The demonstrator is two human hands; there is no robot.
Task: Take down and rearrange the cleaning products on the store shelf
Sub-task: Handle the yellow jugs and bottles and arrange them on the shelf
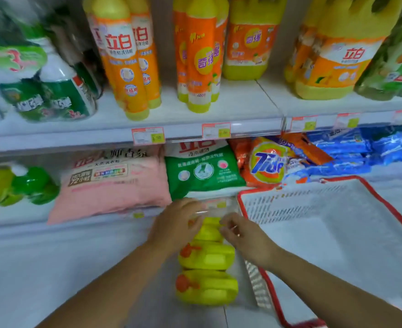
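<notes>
1. left hand (176, 223) and right hand (240, 230): fingers curled against the top yellow bottle (209, 229); cannot tell if grasped.
2. three smooth plastic bottles (207, 256) with orange caps, in a row beside the white mesh basket (290, 202).
3. shelf behind: one soft pink bag (114, 185), one green bag (204, 171).
</notes>
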